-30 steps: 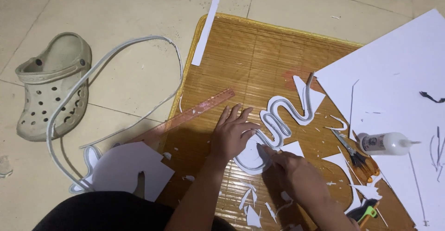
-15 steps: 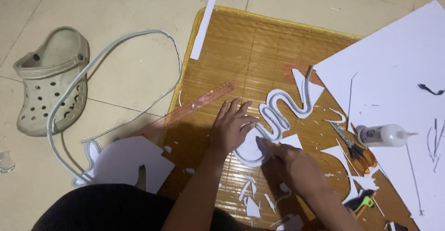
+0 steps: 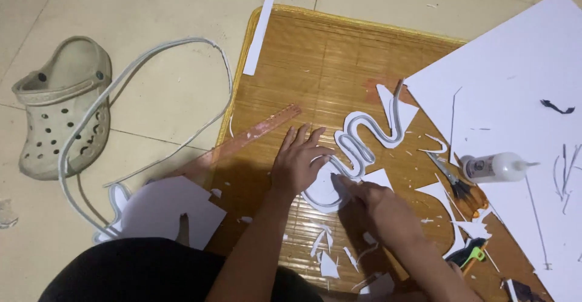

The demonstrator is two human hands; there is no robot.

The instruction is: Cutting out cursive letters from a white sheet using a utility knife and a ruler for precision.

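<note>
A white wavy cut-out (image 3: 364, 135) with a raised strip along its edge lies on a bamboo mat (image 3: 315, 53). My left hand (image 3: 297, 164) lies flat on the rounded near end of the cut-out, fingers spread, pressing it down. My right hand (image 3: 371, 200) comes in from the lower right. Its fingertips pinch the edge strip at the near end, just beside the left hand.
A large white board (image 3: 515, 84) covers the right side. A glue bottle (image 3: 494, 167) and scissors (image 3: 451, 178) lie at its near edge. Nearby are a green cutter (image 3: 467, 255), a clear reddish ruler (image 3: 242, 141), scraps, a white cut piece (image 3: 170, 211), a long white cord (image 3: 151, 53) and a beige clog (image 3: 60, 105).
Both hands stay on the near end of the wavy cut-out. The right hand's fingertips have crept slightly toward the left hand, and the view has shifted a little.
</note>
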